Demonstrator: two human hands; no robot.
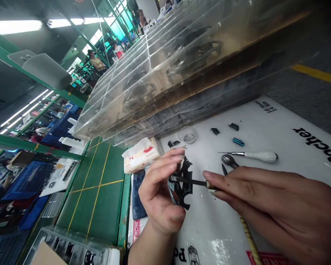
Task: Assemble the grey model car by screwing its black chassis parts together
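Note:
My left hand [164,195] is closed around a dark, curved part [186,184] with notched edges and holds it above the white mat. From the right, my right hand [253,198] pinches a slim dark file [193,181] by its light handle end. The file's tip lies against the part, near the fingers of my left hand. Behind my right hand, a white-handled pointed tool [260,156] lies on the mat beside a rounded metal object [229,161].
Stacked clear trays [154,84] rise behind the mat [206,228]. Near them are a small clear dish [188,135], small dark pieces [215,131], a tissue pack [142,155] and a phone [138,195]. A parts tray [114,254] sits at lower left. People are in the background.

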